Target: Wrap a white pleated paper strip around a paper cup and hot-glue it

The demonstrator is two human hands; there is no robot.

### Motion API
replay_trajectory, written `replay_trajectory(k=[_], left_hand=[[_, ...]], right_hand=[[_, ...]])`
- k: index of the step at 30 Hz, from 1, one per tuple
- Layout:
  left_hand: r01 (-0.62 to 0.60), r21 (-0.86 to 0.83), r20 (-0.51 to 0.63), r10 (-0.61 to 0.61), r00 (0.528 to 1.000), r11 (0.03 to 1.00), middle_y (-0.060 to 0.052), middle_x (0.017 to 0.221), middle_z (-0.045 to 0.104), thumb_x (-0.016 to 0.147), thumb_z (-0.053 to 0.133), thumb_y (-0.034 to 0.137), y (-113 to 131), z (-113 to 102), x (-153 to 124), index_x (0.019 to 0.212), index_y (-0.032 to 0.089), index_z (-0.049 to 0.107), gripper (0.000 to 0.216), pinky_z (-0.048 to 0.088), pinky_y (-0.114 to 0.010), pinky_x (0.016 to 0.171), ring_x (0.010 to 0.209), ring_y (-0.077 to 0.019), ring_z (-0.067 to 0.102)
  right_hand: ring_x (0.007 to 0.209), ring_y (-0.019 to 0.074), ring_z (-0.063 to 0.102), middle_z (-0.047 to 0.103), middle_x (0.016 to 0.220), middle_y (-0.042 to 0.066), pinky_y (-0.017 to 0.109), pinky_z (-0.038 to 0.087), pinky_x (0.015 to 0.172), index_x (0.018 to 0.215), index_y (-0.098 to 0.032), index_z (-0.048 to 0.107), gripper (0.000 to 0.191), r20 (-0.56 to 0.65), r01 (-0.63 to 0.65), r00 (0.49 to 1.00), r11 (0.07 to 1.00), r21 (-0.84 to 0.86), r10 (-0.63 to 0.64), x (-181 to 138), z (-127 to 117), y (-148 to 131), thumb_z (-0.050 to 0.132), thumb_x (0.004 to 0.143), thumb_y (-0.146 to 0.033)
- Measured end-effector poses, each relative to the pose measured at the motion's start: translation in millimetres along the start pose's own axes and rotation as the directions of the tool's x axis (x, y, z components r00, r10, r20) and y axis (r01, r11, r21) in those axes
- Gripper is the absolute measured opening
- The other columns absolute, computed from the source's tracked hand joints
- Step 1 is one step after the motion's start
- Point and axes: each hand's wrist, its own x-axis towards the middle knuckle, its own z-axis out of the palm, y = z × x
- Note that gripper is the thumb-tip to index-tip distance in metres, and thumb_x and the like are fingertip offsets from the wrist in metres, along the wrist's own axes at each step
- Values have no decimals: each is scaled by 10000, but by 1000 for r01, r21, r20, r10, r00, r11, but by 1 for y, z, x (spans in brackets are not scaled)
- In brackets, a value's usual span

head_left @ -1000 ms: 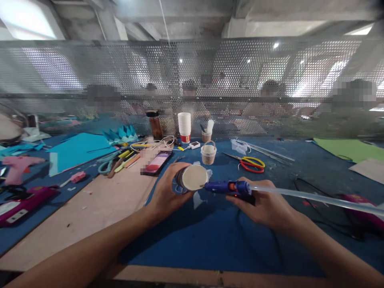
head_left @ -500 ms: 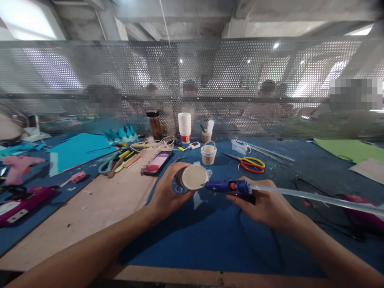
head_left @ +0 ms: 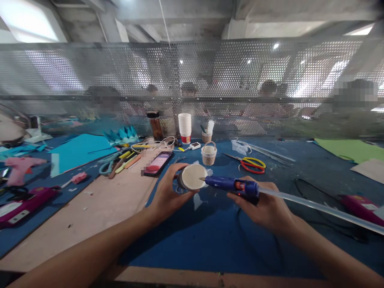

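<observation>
My left hand [head_left: 169, 190] is wrapped around a paper cup [head_left: 194, 177], tipped so that a round pale end faces me. In my right hand [head_left: 267, 206] is a blue glue gun [head_left: 228, 185], its metal nozzle pointing left at the right part of that pale face. Whether the tip touches the cup, I cannot tell. A long translucent glue stick [head_left: 315, 206] sticks out of the gun's back end. Just beyond the cup stands a small basket [head_left: 208, 155] with an arched handle. Yellow-and-red scissors [head_left: 253, 165] lie beyond the gun.
A phone [head_left: 158, 163] and several tools lie left of the cup. Stacked paper cups [head_left: 185, 129] and a dark-lidded bottle [head_left: 155, 126] stand by the perforated screen [head_left: 222, 88]. A pink glue gun [head_left: 22, 168] and power strip [head_left: 28, 206] are far left. People sit behind the screen.
The glue gun's nozzle has moved slightly up and left, further over the cup's pale face. The glue stick's rear end now slants lower. My left hand has barely moved.
</observation>
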Motion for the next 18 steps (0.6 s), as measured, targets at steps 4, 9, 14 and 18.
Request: replay_trajectory(k=[4,9,14,18], left_hand=[[-28,15,19,28,999,999,-119,1274,612,782,816,317,-2,2,-2,1313,243,470,638,581,-402,923,1155,-262,640],[-43,100,-2,43,999,994,-130,1245,619,771,820,366,-4,5,-2,1295,235,472,642,588,-423,908,1126,-281,651],[-37,169,-3,39,999,985,-125,1207,635,768,810,379,-3,6,0,1259,232,483,608,586,-441,908,1113,-293,657],[-28,185,2,28,1000,982,-127,1201,635,773,791,356,-1,5,1,1253,221,482,586,583,-449,907,1106,-292,655]], right_hand=[[577,165,651,696,693,-6,271,448,562,901,-211,639,222,-11,-34,999,999,2,34,-3,8,-2,642,954,-427],[605,185,676,709,711,6,281,440,577,918,-207,648,227,-23,-33,999,999,-13,32,-7,14,-7,635,956,-431],[536,154,610,688,682,-14,269,406,554,969,-211,647,218,29,-49,998,999,9,49,-7,12,-16,630,960,-428],[517,140,577,666,659,-26,258,377,537,978,-220,644,206,37,-46,998,998,40,45,-7,10,-22,619,969,-423]])
